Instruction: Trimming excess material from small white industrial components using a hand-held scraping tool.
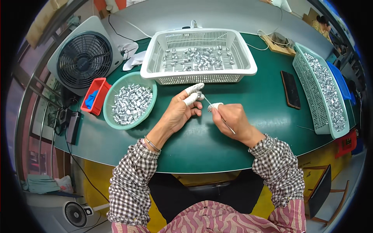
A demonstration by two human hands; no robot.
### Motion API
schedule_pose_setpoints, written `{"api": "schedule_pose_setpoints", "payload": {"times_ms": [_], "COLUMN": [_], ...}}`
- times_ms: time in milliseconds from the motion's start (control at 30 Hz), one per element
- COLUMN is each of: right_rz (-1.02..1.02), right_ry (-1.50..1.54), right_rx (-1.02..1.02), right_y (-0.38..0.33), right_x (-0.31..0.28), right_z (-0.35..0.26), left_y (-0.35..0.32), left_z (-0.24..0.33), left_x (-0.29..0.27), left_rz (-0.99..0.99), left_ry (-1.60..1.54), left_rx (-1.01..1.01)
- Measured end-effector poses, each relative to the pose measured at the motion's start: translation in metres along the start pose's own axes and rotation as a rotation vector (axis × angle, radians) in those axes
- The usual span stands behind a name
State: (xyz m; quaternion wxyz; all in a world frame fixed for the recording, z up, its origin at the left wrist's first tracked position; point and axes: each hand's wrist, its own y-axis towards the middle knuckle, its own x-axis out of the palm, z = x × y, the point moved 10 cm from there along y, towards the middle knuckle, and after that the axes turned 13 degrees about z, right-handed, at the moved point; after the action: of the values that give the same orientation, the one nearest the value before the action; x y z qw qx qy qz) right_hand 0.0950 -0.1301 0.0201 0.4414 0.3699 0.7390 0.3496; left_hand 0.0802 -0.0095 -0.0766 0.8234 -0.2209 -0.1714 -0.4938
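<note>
Over the middle of the green table, my left hand (pixel 182 109) pinches a small silvery metal part (pixel 199 94) between the thumb and index finger, both wrapped in white finger covers. My right hand (pixel 233 120) is closed around a thin metal rod-like tool (pixel 227 126), held like a pen. The tool's tip reaches up to the metal part or just beside it; I cannot tell if they touch. Behind my hands stands a white slotted basket (pixel 200 79) with many silvery parts (pixel 198 58). Left of my left hand is a pale green bowl (pixel 154 93) heaped with similar parts (pixel 131 104).
A light green basket (pixel 311 97) full of parts stands at the right, near a dark phone (pixel 290 89). At the left are a red bin (pixel 95 96) with something blue inside and a box fan (pixel 84 57). A wooden board (pixel 276 46) lies at the back right.
</note>
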Motion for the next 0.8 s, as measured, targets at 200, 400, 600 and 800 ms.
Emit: {"api": "schedule_pose_setpoints", "payload": {"times_ms": [200,400,600,800], "right_rz": [-0.061,-0.057,-0.069,-0.094], "right_ry": [-0.001,0.03,0.033,0.006], "right_rx": [0.105,0.141,0.16,0.164], "right_y": [-0.007,-0.011,-0.011,-0.01], "right_x": [0.011,0.015,0.017,0.017], "right_z": [0.012,0.018,0.021,0.02], "left_y": [0.001,0.0,-0.002,-0.003], "left_z": [-0.007,-0.007,-0.006,-0.006], "left_x": [-0.001,0.001,0.004,0.004], "left_rz": [-0.02,-0.032,-0.034,-0.039], "left_ry": [-0.09,-0.12,-0.097,-0.079], "left_rx": [-0.066,-0.077,-0.087,-0.08]}}
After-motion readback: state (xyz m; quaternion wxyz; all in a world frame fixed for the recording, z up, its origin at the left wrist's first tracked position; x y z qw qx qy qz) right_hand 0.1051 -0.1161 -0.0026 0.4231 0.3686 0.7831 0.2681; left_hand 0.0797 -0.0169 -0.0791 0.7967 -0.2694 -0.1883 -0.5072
